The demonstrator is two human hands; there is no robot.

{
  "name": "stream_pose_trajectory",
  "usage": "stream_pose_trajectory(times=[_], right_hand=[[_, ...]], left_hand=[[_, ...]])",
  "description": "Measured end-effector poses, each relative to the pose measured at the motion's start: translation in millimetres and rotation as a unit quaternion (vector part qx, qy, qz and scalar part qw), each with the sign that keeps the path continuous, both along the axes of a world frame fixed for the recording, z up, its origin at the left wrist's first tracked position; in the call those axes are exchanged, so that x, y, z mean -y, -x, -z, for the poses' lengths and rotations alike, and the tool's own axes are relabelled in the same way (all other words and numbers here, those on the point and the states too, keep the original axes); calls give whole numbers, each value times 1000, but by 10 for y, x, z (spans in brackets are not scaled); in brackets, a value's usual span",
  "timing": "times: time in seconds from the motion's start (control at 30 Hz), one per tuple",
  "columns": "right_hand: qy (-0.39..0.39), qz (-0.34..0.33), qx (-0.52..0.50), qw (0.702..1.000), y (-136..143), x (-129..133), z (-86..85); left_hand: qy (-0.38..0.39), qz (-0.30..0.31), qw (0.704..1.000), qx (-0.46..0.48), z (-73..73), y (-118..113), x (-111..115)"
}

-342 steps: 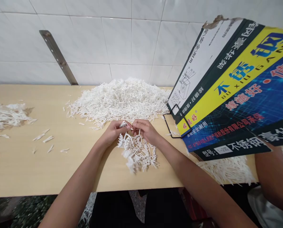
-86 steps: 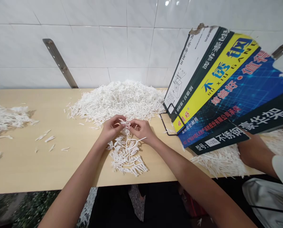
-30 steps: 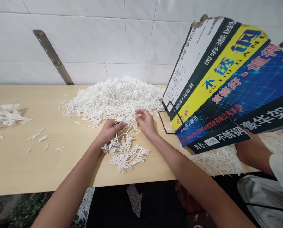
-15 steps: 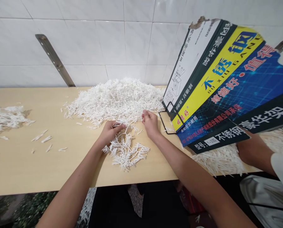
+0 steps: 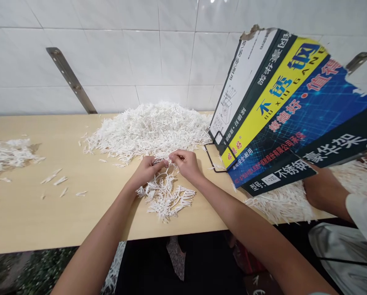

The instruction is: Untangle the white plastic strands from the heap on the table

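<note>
My left hand (image 5: 147, 170) is closed in a pinch on a string of thin white frayed strands (image 5: 167, 196), which hangs toward me and lies bunched on the table. Close against it, my right hand (image 5: 187, 164) pinches at the top of the same string; the fingertips of both hands almost touch. Exactly what lies between the right fingertips is too small to make out. Just beyond my hands rises a large heap of short white strands (image 5: 158, 125).
A printed cardboard panel (image 5: 281, 110) stands to the right, held by a black wire stand (image 5: 217, 159). Behind it show a co-worker's arm (image 5: 324, 190) and more white strands (image 5: 281, 203). Another pile (image 5: 9, 153) lies at left, with loose bits on the wooden table (image 5: 94, 221).
My right hand has moved left and slightly down, from beside the heap to my left hand, and its fingers now meet the white string. My left hand has shifted slightly right.
</note>
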State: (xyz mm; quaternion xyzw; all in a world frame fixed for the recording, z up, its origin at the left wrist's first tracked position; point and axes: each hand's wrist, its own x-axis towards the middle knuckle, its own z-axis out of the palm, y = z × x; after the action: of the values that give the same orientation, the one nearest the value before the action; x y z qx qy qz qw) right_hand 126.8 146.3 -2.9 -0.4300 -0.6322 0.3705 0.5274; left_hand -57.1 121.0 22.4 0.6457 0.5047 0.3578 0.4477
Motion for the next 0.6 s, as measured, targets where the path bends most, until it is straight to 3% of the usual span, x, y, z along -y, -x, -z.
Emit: stream_pose_trajectory(times=[0.17,0.27,0.37,0.47,0.53,0.6], right_hand=[[69,139,-163,974,-76,-163,48],[26,88,-36,995,-42,-154,19],[-54,76,80,992,8,-86,-36],[-90,26,83,992,23,-24,-96],[-74,-61,81,992,20,1,-120],[-42,-105,77,991,10,5,-114]], left_hand=[[21,14,1000,-14,4,16,31],[23,-22,999,12,34,45,45],[24,-44,999,19,57,42,28],[13,-39,999,9,55,23,8],[1,-32,999,-7,43,8,-1],[-11,-28,999,-31,27,-10,-10]])
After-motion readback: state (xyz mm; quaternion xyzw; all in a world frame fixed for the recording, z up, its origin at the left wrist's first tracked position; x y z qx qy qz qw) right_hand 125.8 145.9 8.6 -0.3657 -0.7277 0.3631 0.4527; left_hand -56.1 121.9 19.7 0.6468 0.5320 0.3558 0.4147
